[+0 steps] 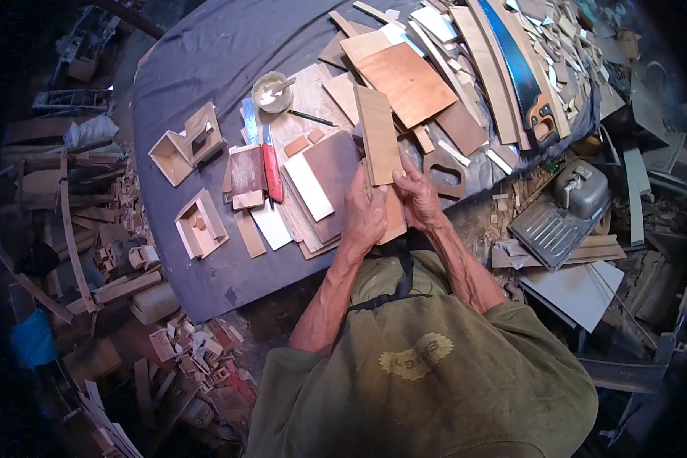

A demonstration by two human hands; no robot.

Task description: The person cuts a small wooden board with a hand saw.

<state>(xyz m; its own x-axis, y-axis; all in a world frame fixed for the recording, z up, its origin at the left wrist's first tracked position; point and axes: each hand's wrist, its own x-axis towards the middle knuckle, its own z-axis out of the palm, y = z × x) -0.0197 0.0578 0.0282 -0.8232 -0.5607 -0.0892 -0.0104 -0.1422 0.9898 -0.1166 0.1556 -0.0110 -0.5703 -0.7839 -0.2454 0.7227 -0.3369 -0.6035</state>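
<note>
Close to my body, my left hand and my right hand grip a long, narrow wooden board from its two sides. A second wooden piece lies against its lower end, between my palms. My thumbs press on the front face, near where the two pieces overlap; the fingers behind are mostly hidden. Left of my hands, a dark brown panel and a white strip rest on the table. A red-handled knife lies farther left, beside a small brown block.
On the dark cloth-covered table stand small wooden boxes and a bowl of white paste. A pencil, an orange-brown panel and a handsaw lie beyond. A metal sink and wood scraps lie around the table.
</note>
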